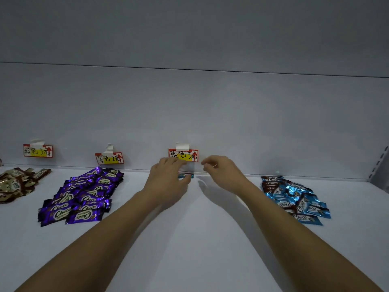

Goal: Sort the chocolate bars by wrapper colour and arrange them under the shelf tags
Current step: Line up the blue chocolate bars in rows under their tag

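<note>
My left hand [168, 177] reaches to the back of the white shelf [189, 239] and holds a blue-wrapped chocolate bar [185, 175] right under the third shelf tag [183, 155]; most of the bar is hidden by the fingers. My right hand [221, 168] hovers just to the right of it with fingers loosely curled and nothing in them. A pile of blue bars [294, 199] lies to the right. Purple bars [84, 197] lie under the second tag [109, 158]. Brown-gold bars [16, 183] lie under the first tag [37, 150].
The shelf's back wall [189, 112] stands directly behind both hands. A perforated metal upright [380, 165] marks the right end. An overhead panel [189, 28] closes the space above.
</note>
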